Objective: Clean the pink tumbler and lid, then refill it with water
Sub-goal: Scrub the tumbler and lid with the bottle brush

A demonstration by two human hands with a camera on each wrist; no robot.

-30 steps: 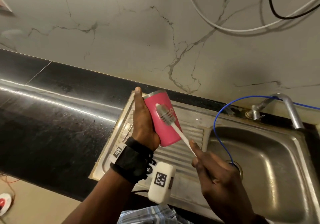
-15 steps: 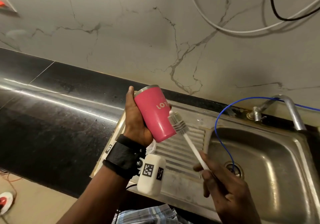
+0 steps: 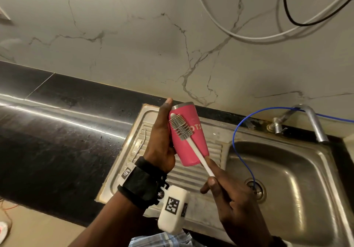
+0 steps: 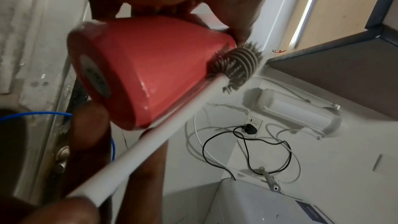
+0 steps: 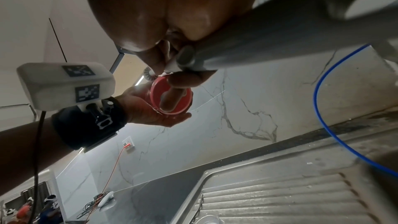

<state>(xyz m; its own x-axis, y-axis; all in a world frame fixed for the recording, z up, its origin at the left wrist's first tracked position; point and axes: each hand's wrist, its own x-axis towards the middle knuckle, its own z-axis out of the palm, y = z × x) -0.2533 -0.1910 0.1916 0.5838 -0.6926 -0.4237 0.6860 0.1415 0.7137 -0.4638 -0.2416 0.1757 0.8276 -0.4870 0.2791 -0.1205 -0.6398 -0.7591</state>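
Brush (image 3: 181,127) moved back onto tumbler (image 3: 191,143) in left hand (image 3: 162,141).

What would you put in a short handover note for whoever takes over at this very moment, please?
Left hand grips the tumbler above the drainboard, lid off.
Right hand holds the brush, its bristles on the tumbler's outer wall.
Done: can't tell from here; outside scrub under way.
Left: finish scrubbing, rinse, clean the lid (I can't make it out), refill at the tap.
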